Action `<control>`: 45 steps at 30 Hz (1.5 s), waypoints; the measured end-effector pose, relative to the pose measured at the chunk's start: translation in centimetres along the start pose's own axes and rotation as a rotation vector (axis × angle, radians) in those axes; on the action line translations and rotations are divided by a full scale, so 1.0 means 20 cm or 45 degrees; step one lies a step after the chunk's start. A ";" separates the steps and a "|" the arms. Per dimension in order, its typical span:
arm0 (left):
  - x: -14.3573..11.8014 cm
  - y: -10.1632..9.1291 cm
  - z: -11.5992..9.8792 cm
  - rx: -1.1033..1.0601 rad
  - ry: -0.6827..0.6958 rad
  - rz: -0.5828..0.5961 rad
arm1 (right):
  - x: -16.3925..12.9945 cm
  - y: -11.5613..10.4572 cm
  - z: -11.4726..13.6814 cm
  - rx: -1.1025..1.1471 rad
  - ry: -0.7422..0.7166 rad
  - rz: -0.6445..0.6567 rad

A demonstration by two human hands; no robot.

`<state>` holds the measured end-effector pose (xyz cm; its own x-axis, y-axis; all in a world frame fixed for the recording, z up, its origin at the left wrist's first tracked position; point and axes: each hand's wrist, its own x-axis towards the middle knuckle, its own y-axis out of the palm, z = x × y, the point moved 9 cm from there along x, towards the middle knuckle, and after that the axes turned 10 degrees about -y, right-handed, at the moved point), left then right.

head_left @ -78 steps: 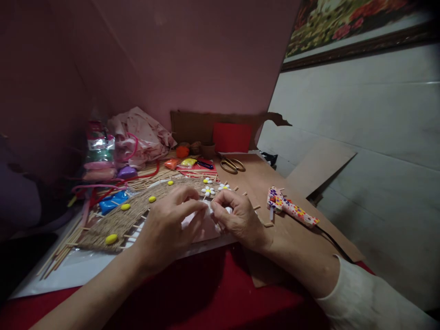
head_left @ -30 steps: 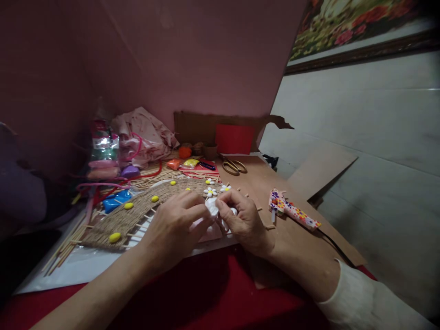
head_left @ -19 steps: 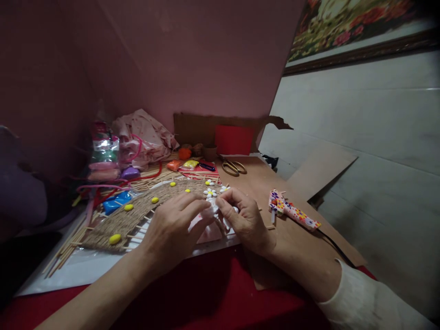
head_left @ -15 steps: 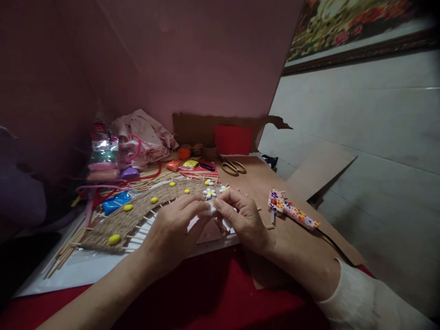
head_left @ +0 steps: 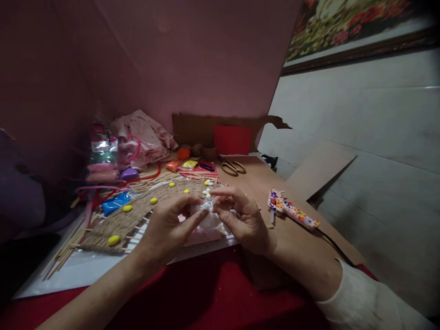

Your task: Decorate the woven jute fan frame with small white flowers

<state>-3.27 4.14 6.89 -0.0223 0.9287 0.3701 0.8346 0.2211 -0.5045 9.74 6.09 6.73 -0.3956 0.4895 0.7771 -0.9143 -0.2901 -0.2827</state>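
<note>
Between my hands is a clear bag of white modelling clay (head_left: pixel 209 220), partly covered by my fingers. My left hand (head_left: pixel 168 222) pinches the bag's left edge with thumb and fingers. From the other side my right hand (head_left: pixel 242 220) grips the bag's upper right part, its forefinger reaching across the top. Behind and left of them lies a curved twine weaving (head_left: pixel 137 215) on thin wooden sticks. Yellow ovals (head_left: pixel 113 239) are spaced along it, and white petals (head_left: pixel 208 192) sit around yellow centres near the hands.
Gold-handled scissors (head_left: pixel 233 166) and a flower-patterned glue gun (head_left: pixel 292 210) with a cord lie on the brown board (head_left: pixel 256 176). Toward the left are a blue clay packet (head_left: pixel 116 203), stacked clay bags (head_left: pixel 103 158) and crumpled pink cloth (head_left: pixel 144 137). A red card (head_left: pixel 232 140) leans behind.
My hands have drawn slightly apart and the left thumb has turned up. More of the bag of white clay shows between them. The right forefinger now extends over the flowers.
</note>
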 end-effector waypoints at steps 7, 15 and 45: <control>0.00 0.01 0.00 -0.003 -0.003 0.001 | 0.00 0.01 0.03 -0.235 -0.129 0.094; 0.03 0.08 0.07 -0.798 -0.360 0.360 | 0.00 -0.05 0.00 -0.281 -0.025 -0.042; 0.03 0.07 0.03 -0.869 -0.296 0.379 | -0.01 -0.03 0.00 -0.277 -0.058 -0.001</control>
<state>-2.45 5.17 5.87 0.2038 0.9754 0.0836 0.9759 -0.2092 0.0626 10.34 6.03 6.71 -0.3954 0.4505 0.8005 -0.9137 -0.1033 -0.3931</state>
